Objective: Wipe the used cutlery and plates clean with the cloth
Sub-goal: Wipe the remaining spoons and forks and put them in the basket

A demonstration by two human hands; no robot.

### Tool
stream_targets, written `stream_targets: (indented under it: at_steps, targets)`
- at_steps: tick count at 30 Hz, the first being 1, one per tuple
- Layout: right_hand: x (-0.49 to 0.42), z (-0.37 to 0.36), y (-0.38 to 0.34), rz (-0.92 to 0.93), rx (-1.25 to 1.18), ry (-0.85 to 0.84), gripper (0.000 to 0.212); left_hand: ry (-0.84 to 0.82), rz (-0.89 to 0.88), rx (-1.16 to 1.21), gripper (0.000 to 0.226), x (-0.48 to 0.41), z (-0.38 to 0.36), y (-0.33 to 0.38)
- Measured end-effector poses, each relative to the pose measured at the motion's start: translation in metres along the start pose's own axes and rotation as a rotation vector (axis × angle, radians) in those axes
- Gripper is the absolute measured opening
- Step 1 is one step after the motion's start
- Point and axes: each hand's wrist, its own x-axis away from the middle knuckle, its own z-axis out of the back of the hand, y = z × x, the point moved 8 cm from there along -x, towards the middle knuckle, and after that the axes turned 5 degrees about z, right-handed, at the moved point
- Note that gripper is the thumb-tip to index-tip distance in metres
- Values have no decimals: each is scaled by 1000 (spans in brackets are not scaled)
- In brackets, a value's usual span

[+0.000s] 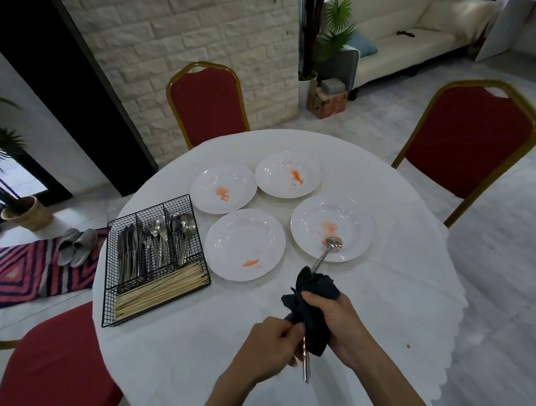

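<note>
cloth (314,294), dark and bunched, sits in my right hand (332,319), whose fingers are curled tight round it above the near half of the tabletop (207,349). my left hand (270,345) is just beside it, fingers clamped on a piece of cutlery (305,365). the upper end of that piece is buried in the cloth and its bare metal end points down toward the near edge. with that end wrapped, it is perhaps a fork or a spoon; i cannot tell which.

four white plates lie in the middle of the tabletop, two by two, each with an orange smear. the far-left plate (236,179) and the far-right plate (274,170) sit toward the far edge, close together. the near-left plate (243,233) and the near-right plate (353,219) lie closer to my hands. a spoon (334,243) rests bowl-down in the near-right plate, beside the smear. its handle runs over the rim toward the cloth, which hides its tip.

by the left edge stands a black wire caddy (106,271). its three far compartments hold knives (127,254), forks (157,242) and clean spoons (183,231), left to right. chopsticks (161,289) lie crosswise in its long near compartment.
</note>
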Motion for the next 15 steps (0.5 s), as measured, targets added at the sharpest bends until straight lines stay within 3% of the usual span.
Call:
stream_targets:
  at_steps: [8,15]
  targets:
    - [0,-11,3,47,310,-66,39,315,3,150,26,-2,44,-7]
    - [8,-17,3,42,473,-114,31,355,-18,323,21,0,38,-20]
